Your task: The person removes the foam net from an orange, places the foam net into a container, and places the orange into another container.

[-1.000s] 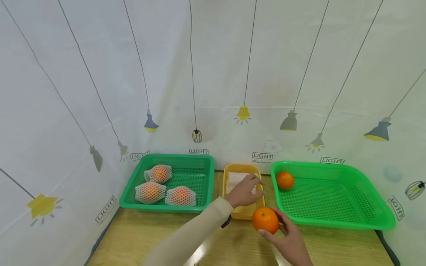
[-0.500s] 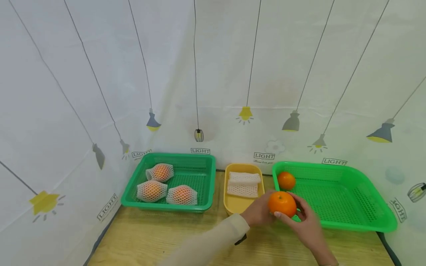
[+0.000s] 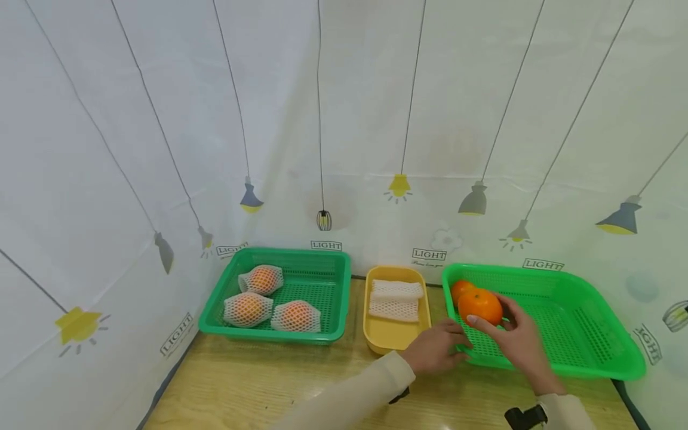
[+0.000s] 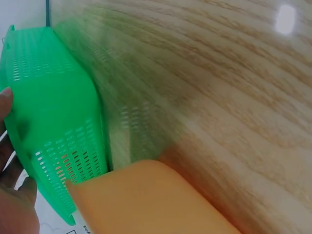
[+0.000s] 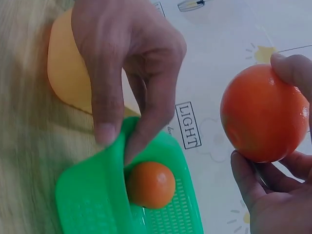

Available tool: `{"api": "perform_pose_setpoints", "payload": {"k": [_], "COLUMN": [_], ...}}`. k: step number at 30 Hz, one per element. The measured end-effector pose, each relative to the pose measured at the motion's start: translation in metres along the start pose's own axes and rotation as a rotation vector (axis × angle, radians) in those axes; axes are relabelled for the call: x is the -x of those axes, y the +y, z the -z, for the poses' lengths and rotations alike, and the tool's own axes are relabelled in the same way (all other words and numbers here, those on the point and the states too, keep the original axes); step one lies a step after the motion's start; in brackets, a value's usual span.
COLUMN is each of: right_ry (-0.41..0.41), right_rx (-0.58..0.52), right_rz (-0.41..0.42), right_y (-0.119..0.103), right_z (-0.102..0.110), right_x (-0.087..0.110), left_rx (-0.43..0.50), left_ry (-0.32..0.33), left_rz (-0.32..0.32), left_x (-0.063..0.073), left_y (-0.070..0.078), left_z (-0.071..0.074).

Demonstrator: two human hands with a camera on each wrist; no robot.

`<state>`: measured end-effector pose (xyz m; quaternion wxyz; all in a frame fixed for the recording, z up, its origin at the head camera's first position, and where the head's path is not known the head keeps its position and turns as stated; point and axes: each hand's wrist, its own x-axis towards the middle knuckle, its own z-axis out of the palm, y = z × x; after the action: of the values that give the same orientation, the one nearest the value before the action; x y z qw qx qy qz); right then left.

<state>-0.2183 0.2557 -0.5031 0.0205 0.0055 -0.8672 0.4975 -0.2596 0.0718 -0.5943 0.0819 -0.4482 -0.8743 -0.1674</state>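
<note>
My right hand (image 3: 520, 343) grips an orange (image 3: 481, 306) above the left part of the bright green basket (image 3: 564, 371), with thumb and fingers around its sides. In the right wrist view, that fruit is well apart from a second orange (image 5: 152, 185), which lies inside the basket. My left hand (image 3: 436, 347) pinches the basket's near left rim, its thumb (image 5: 105, 132) on the outer side and a finger over the inside. Beside this hand stands a small yellow basket (image 3: 395, 341) with two white foam fruit nets (image 3: 395, 309) in it.
At the left, a darker green basket (image 3: 271, 335) holds several oranges in white foam nets, one of them a netted orange (image 3: 297, 315) near its front. All three baskets stand on a wooden table (image 3: 252, 382) against a white lamp-printed curtain (image 3: 365, 119).
My left hand has moved from over the yellow basket's foam nets rightward to the bright green basket's rim. The right hand has carried its orange up and right, over that basket.
</note>
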Motion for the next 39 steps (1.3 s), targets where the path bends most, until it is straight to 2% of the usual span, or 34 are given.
{"api": "perform_pose_setpoints", "payload": {"k": [8, 13, 19, 29, 39], "right_ry": [-0.044, -0.046, -0.035, -0.002, -0.115], "right_rx": [0.118, 0.16, 0.176, 0.188, 0.283], "right_rz": [-0.042, -0.051, -0.061, -0.091, -0.174], "right_y": [0.006, 0.014, 0.027, 0.054, 0.077], "right_z": [0.016, 0.02, 0.028, 0.037, 0.048], "right_x": [-0.019, -0.032, -0.048, -0.071, -0.095], "left_rx": [-0.038, -0.107, -0.171, -0.111, -0.121], "left_ry": [0.101, 0.129, 0.151, 0.157, 0.162], "left_rz": [0.021, 0.054, 0.054, 0.081, 0.078], "left_x": [-0.005, -0.005, -0.004, -0.002, -0.004], "left_y": [0.006, 0.009, 0.013, 0.015, 0.014], "left_z": [-0.009, -0.013, -0.017, -0.022, -0.017]}}
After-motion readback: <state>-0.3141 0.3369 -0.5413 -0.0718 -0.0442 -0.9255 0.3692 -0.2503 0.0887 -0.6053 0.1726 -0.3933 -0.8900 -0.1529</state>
